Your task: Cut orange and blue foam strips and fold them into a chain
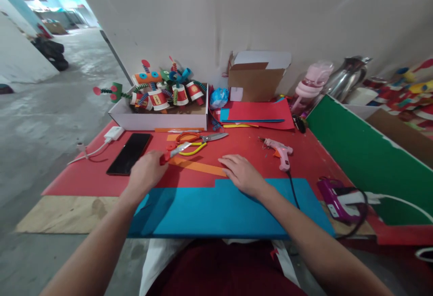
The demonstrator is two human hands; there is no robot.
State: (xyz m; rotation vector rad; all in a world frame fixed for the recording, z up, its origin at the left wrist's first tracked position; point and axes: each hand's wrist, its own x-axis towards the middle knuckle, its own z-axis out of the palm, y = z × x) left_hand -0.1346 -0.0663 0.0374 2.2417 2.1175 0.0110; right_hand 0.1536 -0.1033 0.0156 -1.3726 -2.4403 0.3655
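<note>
A flat red table cover (84, 181) spreads under both my hands. Nearest me lies a smooth blue sheet (219, 210) with a stepped upper edge; my right hand (241, 174) rests on that edge, palm down, fingers loosely spread and flat, gripping nothing. Just beyond its fingertips a narrow orange strip (198, 166) runs slantwise across to my left hand (147, 172).

Both forearms reach forward from the near edge, the left angled inward, the right coming in from the lower right.

My left hand is curled, knuckles up, closed around the red handle of a cutter (172, 153), whose grey blade pokes out to its right. Just past the blade lie scissors (198, 142) with red and yellow loops. To the left of that hand sits a glossy black phone (128, 154). Right of my right hand lies a pink glue gun (279, 151).
</note>
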